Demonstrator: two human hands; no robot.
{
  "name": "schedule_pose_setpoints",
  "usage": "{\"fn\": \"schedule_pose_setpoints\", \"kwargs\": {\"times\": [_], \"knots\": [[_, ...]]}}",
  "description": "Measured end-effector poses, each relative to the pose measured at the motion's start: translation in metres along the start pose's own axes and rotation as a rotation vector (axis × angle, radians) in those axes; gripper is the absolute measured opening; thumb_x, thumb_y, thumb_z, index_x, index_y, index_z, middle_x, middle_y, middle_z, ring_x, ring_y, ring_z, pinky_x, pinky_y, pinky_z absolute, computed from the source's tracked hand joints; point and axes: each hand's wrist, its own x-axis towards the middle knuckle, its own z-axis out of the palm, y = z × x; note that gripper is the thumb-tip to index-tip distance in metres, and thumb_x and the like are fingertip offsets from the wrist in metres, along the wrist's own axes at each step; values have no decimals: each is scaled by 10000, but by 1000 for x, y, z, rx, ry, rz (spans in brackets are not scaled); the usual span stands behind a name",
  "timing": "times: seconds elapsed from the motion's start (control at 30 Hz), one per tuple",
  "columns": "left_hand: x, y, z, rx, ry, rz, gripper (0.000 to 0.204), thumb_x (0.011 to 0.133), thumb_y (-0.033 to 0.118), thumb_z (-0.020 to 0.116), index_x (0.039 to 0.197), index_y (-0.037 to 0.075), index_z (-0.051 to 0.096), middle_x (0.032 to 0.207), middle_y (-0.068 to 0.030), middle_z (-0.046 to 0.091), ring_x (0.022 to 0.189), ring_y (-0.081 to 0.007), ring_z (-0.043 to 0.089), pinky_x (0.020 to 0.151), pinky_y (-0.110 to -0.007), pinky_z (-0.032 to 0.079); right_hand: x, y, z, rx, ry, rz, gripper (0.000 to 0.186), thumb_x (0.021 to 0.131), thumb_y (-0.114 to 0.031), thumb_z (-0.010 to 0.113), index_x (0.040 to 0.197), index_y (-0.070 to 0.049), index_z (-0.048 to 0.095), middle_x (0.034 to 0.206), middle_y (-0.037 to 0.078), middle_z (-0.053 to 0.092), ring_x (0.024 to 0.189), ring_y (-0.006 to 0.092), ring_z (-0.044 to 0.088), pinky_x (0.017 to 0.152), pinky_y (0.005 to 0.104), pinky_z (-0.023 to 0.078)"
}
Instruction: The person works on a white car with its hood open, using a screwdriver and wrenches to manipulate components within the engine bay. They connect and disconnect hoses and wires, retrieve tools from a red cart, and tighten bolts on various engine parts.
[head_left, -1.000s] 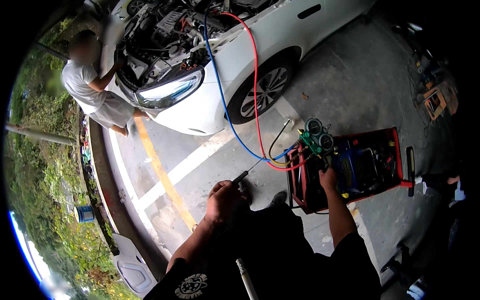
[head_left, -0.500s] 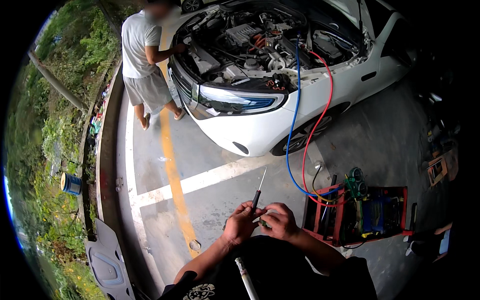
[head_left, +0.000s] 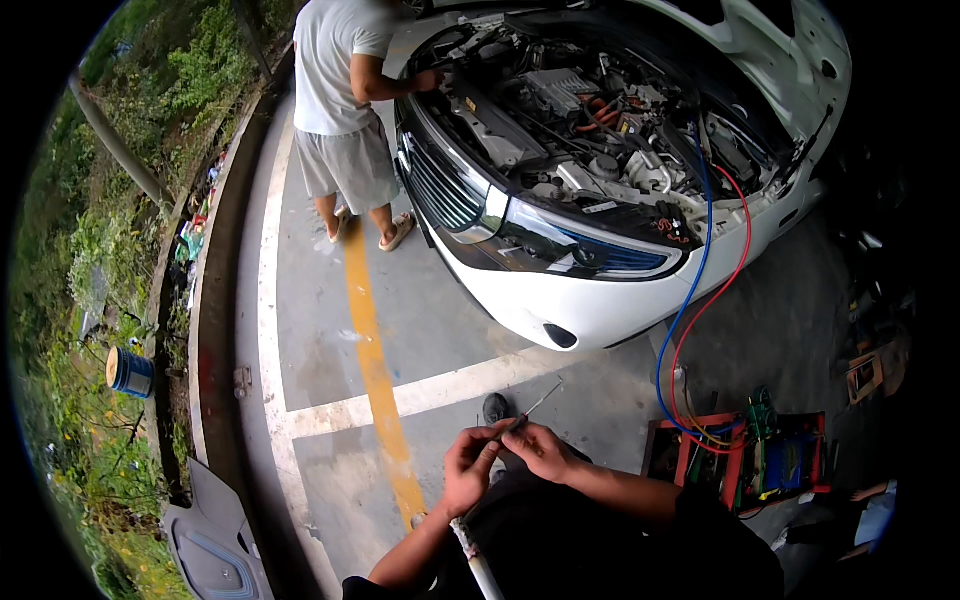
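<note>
Both hands meet low in the middle of the view, just above the person's dark lap. The left hand point(head_left: 468, 468) is curled with its fingertips pinched on the near end of a thin tool point(head_left: 528, 411) — a slim rod with a dark grip and a pale shaft that slants up and to the right over the pavement. The right hand point(head_left: 540, 450) closes on the same tool from the other side, thumb and fingers touching those of the left, so both hands grasp it together. Whether it is a screwdriver or a probe is too small to tell. A white tube point(head_left: 475, 560) rises from the lower edge between the forearms. On the concrete floor point(head_left: 320, 300) a yellow stripe point(head_left: 375, 360) runs toward the person, crossed by a white line point(head_left: 430, 392). To the right, near the right forearm, stands a red toolbox point(head_left: 740, 465) with a green gauge set point(head_left: 765, 410) on it; a blue hose point(head_left: 685, 310) and a red hose point(head_left: 725, 285) climb from there into the open engine bay of a white car point(head_left: 600, 300). Another person point(head_left: 345, 110) in a grey shirt and shorts stands at the car's front, one hand on the bay — well apart from the hands. A blue can point(head_left: 130, 372) sits in the weeds at far left, and a grey panel point(head_left: 215, 545) lies at lower left.
</note>
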Motion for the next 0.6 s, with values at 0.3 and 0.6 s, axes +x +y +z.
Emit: {"fn": "schedule_pose_setpoints", "kwargs": {"times": [0.3, 0.6], "knots": [[113, 155, -183, 278, 489, 105, 196, 944, 34, 666, 1124, -23, 611, 895, -76, 664, 721, -116, 607, 636, -259, 494, 291, -6, 97, 586, 170, 281, 218, 996, -223, 522, 1019, -17, 590, 818, 100, 646, 765, 235, 660, 720, 382, 541], [232, 439, -227, 265, 66, 913, 711, 901, 16, 635, 1535, 205, 374, 906, -292, 698, 429, -220, 576, 375, -278, 462, 540, -71, 173, 297, 5, 405, 245, 956, -227, 552, 1041, 1, 576, 725, 47, 555, 668, 195, 634, 637, 348, 523]]}}
